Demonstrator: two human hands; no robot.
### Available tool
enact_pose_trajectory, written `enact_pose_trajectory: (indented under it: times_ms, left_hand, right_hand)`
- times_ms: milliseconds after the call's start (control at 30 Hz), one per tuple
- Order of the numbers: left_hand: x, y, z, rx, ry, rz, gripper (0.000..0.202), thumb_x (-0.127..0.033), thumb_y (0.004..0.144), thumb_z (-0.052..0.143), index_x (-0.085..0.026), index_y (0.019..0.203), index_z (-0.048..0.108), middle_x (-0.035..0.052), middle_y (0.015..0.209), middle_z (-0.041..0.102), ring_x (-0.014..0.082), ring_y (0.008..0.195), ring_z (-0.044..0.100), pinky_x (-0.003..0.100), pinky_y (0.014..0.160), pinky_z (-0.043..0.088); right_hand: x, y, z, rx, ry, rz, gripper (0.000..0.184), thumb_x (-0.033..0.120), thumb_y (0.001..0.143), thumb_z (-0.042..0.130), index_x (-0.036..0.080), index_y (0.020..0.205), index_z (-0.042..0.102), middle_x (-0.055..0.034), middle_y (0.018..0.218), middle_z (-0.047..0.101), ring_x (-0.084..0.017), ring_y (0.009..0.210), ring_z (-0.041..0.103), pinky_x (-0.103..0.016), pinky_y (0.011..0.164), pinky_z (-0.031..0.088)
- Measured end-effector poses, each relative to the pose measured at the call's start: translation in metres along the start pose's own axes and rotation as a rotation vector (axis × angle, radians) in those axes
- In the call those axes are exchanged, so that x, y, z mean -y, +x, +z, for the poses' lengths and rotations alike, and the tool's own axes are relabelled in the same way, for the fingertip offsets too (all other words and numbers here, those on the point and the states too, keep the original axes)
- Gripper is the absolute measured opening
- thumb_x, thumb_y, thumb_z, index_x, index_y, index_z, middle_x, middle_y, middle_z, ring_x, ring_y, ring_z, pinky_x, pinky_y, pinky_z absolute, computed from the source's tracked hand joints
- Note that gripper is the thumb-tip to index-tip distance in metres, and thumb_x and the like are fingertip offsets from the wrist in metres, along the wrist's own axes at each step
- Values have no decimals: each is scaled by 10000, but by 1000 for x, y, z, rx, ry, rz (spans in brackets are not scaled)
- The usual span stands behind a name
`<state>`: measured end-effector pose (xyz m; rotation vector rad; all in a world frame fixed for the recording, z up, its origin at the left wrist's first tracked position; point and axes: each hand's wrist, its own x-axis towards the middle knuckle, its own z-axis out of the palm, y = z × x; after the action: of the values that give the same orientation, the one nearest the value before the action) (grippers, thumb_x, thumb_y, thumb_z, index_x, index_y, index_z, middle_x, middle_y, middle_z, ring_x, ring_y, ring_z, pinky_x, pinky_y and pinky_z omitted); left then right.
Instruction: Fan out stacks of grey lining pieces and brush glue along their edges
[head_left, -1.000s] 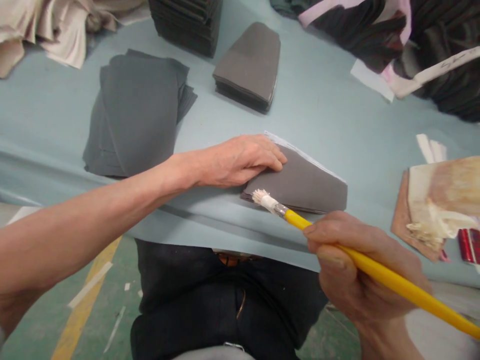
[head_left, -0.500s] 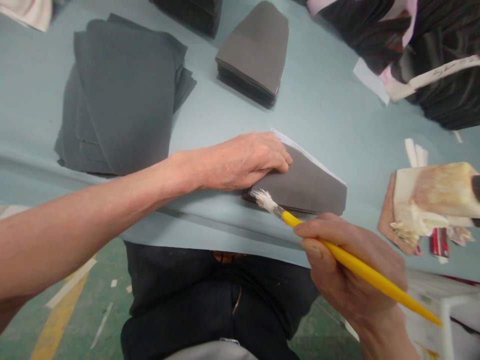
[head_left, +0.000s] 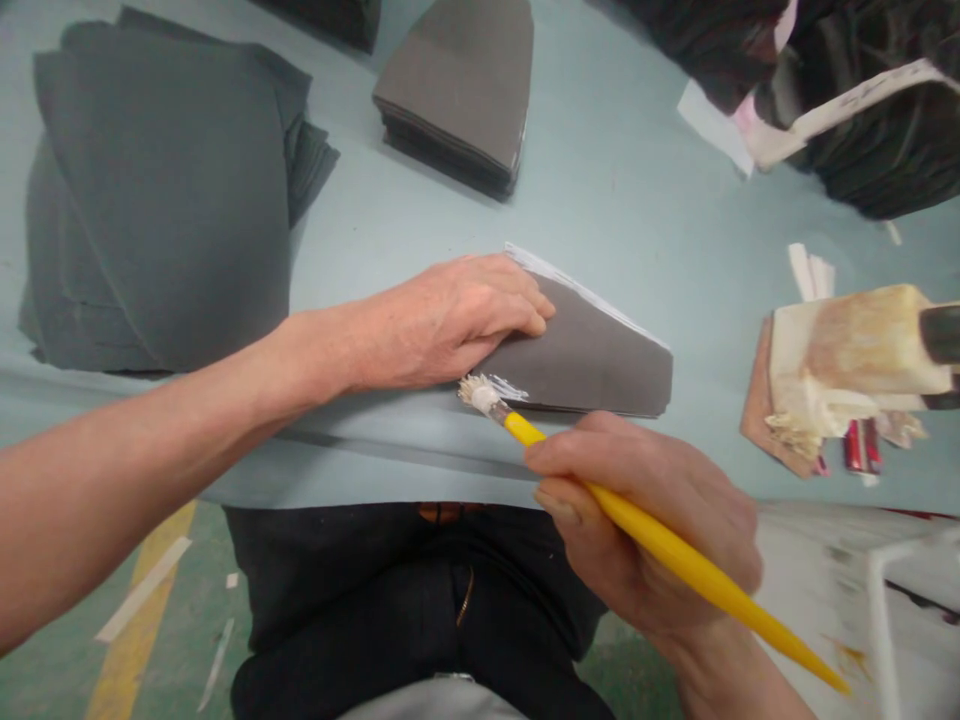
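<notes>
My left hand (head_left: 450,320) lies flat, fingers together, pressing down on the left end of a small stack of grey cut pieces (head_left: 592,355) near the table's front edge. My right hand (head_left: 645,510) grips a yellow-handled brush (head_left: 660,545). Its white bristles (head_left: 480,392) touch the near left corner of the stack, where a white streak of glue shows. White edges of lower sheets peek out along the stack's far side.
A large pile of dark grey sheets (head_left: 165,190) lies at the left. Another grey stack (head_left: 461,90) sits at the back. A glue-crusted container (head_left: 847,365) stands at the right, dark bundles (head_left: 862,100) beyond it. The blue-grey table (head_left: 637,200) ends just before my lap.
The brush tip has slid left along the stack's near edge, leaving a white glue streak at the corner. My left hand stays pressed on the stack. The view has shifted rightward.
</notes>
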<state>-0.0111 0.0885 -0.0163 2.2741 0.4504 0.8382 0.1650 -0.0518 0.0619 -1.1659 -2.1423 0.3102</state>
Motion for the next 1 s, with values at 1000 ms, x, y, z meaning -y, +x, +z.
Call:
enact_pose_trajectory:
  times_ms: [1000]
  left_hand:
    - [-6,-6,-8,110,138,-15,368,-193,1057,545,-312,1324,770,3,1433,760,282,1391,687,471,1278,514]
  right_hand:
    - [-24,-51,-56,-6,-228,291,48,234,1063,659,238,1016,668,30,807,745,-116,626,694,-260,620,588]
